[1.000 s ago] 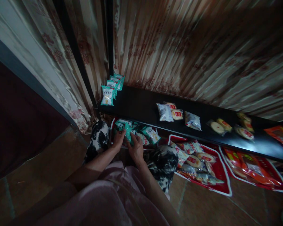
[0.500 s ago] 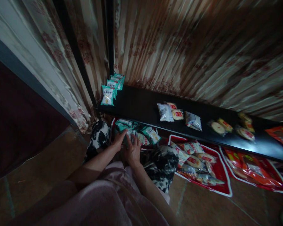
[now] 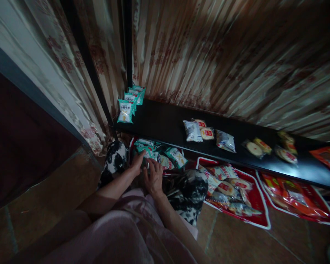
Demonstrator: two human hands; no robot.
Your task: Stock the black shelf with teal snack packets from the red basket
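Black shelf (image 3: 165, 117), three red baskets (image 3: 256, 200), two hands (image 3: 154, 176) at the leftmost

Passable over bare shelf (image 3: 162, 117) betw. green pkts (image 3: 125, 111) (L) and white pkt (image 3: 193, 131) (R). Obstructed at rear by curtain (image 3: 181, 62), at L front corner by blk post (image 3: 93, 73). Restricted at L basket (image 3: 131, 144) by shelf edge and knees (image 3: 191, 183).

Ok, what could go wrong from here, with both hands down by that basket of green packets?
The left hand and right hand are near the front edge of the black shelf, so raising them might knock it. The overlapping green-and-white packets at the shelf's left end sit close to that edge; a bump could topple the front one.
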